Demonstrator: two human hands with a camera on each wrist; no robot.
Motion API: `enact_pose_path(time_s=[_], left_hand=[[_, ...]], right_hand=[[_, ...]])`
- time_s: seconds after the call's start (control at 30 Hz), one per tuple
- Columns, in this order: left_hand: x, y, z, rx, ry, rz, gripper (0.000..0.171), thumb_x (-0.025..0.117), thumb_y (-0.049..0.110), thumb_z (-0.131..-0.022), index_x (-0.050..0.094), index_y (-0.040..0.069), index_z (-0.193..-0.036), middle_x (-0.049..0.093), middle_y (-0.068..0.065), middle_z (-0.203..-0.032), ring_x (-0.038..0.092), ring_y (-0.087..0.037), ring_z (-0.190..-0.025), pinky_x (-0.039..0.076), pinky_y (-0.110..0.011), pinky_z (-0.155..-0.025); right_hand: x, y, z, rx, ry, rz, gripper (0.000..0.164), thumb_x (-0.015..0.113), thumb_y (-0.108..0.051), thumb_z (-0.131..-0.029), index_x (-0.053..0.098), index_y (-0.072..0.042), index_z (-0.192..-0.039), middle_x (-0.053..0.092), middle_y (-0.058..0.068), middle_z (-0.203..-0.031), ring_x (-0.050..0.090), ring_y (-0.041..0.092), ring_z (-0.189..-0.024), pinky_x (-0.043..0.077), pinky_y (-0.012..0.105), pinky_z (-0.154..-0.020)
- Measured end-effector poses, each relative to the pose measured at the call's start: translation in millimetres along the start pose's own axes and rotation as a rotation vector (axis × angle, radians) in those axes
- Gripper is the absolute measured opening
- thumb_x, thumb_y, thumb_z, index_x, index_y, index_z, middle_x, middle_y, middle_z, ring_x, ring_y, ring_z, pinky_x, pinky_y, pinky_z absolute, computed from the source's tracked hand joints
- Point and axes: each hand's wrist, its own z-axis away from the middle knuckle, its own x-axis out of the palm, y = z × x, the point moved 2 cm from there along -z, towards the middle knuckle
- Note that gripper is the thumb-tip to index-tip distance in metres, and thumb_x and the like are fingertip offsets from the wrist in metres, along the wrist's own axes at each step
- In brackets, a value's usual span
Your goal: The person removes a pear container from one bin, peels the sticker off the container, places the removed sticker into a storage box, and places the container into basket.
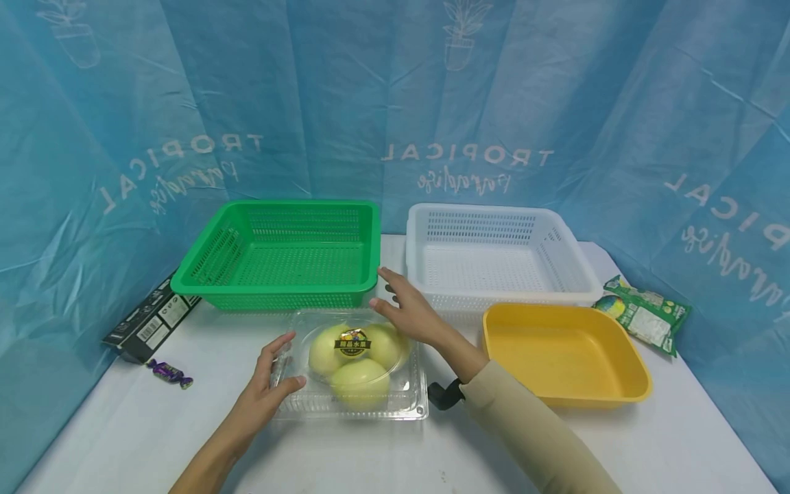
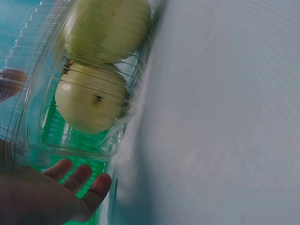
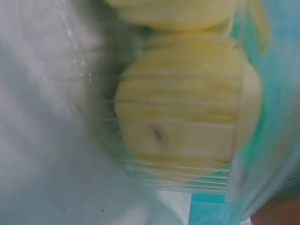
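Observation:
A clear plastic clamshell box (image 1: 409, 406) lies closed on the white table, with pale yellow-green round fruits (image 1: 361, 384) inside and a black and gold sticker (image 1: 352, 342) on its lid. At the box's left side is my left hand (image 1: 262, 387), its thumb reaching over the lid's edge; in the left wrist view the fingers (image 2: 77, 177) are spread loosely beside the end wall. My right hand (image 1: 410, 312) hovers at the far right corner of the box, fingers extended and pointing left. Whether either hand touches the plastic is unclear. The right wrist view is blurred.
Behind the box stand a green basket (image 1: 210, 296) and a white basket (image 1: 426, 296). A yellow tub (image 1: 561, 353) sits right of my right forearm, with a green snack bag (image 1: 648, 315) beyond. Leftward lie a black carton (image 1: 151, 322) and a purple wrapped candy (image 1: 169, 372).

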Motion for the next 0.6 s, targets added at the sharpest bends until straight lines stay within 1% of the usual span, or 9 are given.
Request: enact_pose_path(time_s=[0.1,0.23,0.43,0.6], left_hand=[[0.0,0.0,0.1,0.001,0.003,0.001,0.073,0.057,0.024,-0.092,0.013,0.034,-0.149,0.002,-0.014,-0.159,-0.002,-0.047,-0.144,0.009,-0.075,-0.103],[0.5,0.4,0.1,-0.005,0.009,-0.005,0.073,0.058,0.024,-0.091,0.014,0.035,-0.149,0.003,-0.014,-0.159,-0.002,-0.046,-0.144,0.008,-0.075,-0.104],[1.1,-0.1,0.2,-0.010,0.015,-0.005,0.073,0.058,0.024,-0.091,0.014,0.035,-0.148,0.002,-0.015,-0.159,-0.003,-0.047,-0.144,0.007,-0.076,-0.103],[1.8,0.5,0.9,-0.001,0.020,0.005,0.072,0.058,0.023,-0.091,0.015,0.035,-0.148,0.003,-0.014,-0.159,-0.002,-0.047,-0.144,0.007,-0.076,-0.103]], right_hand=[[-1,-1,4,-0.007,-0.003,-0.015,0.068,0.051,-0.034,-0.097,0.020,-0.009,-0.151,0.023,0.010,-0.157,0.041,0.035,-0.135,0.040,0.046,-0.107],[-4,-6,10,-0.015,0.001,-0.006,0.066,0.052,-0.034,-0.096,0.023,-0.011,-0.150,0.027,0.009,-0.155,0.043,0.034,-0.134,0.041,0.048,-0.106],[-8,-16,18,-0.041,0.023,0.060,0.061,0.053,-0.035,-0.096,0.030,-0.011,-0.148,0.034,0.006,-0.152,0.046,0.030,-0.131,0.044,0.047,-0.103],[-10,-26,20,-0.113,0.080,0.136,0.055,0.056,-0.033,-0.094,0.042,-0.009,-0.141,0.043,0.009,-0.147,0.042,0.029,-0.133,0.037,0.050,-0.108]])
